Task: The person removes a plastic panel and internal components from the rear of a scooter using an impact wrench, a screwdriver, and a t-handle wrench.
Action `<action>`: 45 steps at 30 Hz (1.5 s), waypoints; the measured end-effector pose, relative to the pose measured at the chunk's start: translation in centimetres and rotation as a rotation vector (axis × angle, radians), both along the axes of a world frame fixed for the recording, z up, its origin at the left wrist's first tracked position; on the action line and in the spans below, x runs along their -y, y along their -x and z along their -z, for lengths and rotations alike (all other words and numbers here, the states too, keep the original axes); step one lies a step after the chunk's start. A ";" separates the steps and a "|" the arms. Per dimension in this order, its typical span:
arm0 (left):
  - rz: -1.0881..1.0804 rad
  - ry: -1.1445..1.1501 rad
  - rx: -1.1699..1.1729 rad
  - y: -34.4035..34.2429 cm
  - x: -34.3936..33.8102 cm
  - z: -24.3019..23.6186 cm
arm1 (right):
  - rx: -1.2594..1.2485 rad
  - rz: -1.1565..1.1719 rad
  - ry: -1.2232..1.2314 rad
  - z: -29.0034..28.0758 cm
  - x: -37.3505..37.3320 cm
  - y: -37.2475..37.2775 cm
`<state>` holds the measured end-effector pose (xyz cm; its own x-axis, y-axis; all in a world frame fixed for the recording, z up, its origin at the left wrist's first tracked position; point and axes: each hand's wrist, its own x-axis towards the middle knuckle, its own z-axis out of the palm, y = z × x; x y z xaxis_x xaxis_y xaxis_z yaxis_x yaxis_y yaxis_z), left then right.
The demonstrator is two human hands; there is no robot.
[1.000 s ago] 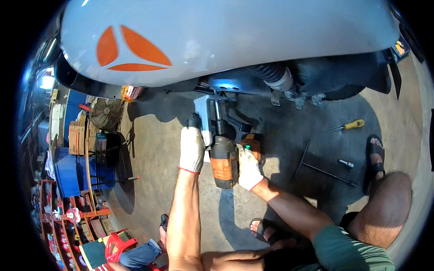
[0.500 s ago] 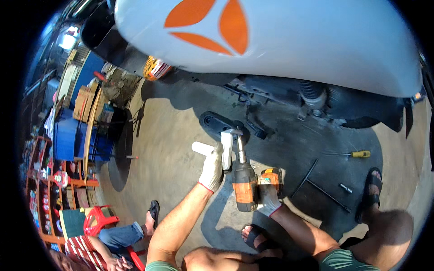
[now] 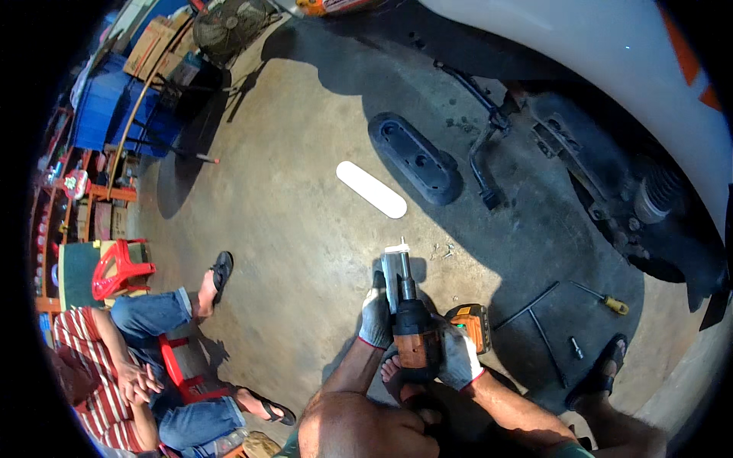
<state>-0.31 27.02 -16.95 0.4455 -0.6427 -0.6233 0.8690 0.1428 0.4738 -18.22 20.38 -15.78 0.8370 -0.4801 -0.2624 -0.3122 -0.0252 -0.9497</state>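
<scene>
The right hand (image 3: 458, 357) in a grey glove grips the handle of an orange and black cordless drill (image 3: 416, 340) (battery toward the right). Its long axis points up, away from the person, above the concrete floor (image 3: 305, 229). The gloved left hand (image 3: 376, 317) is closed around a flat grey metal piece (image 3: 393, 271) at the drill's tip.

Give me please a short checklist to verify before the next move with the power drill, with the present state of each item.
1. Right hand grips the drill body: ok.
2. Left hand holds the grey metal piece at the drill's front end: ok.
3. Both hands gloved: ok.
4. Bit seated properly in the piece: cannot tell, the joint is too small to see.
5. Own foot away from the tool: not ok, it lies directly under the drill.
6. Seated person clear of the hands: ok, well off to the left.
</scene>
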 end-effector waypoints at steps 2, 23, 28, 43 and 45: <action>-0.017 0.099 -0.071 0.4 0.1 1.2 | -0.073 -0.114 0.255 -2.0 1.9 0.0; -0.182 -0.174 0.108 -6.7 -3.4 8.4 | -0.368 -0.520 0.736 -1.9 2.7 -0.1; -0.156 -0.309 0.242 -5.8 -2.4 8.2 | -0.512 -0.709 0.773 -0.1 1.5 0.8; -0.030 -0.371 0.526 -0.3 -0.2 6.4 | -0.107 0.182 -0.227 4.1 6.3 -9.8; -0.047 -0.335 0.524 -0.1 -0.6 7.6 | -0.049 0.273 -0.456 4.6 5.4 -11.3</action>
<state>-0.25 27.62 -24.54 0.7696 -0.4222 -0.4790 0.5056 -0.0553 0.8610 -6.88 14.96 -20.40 0.6791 -0.5072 -0.5307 -0.2938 0.4747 -0.8297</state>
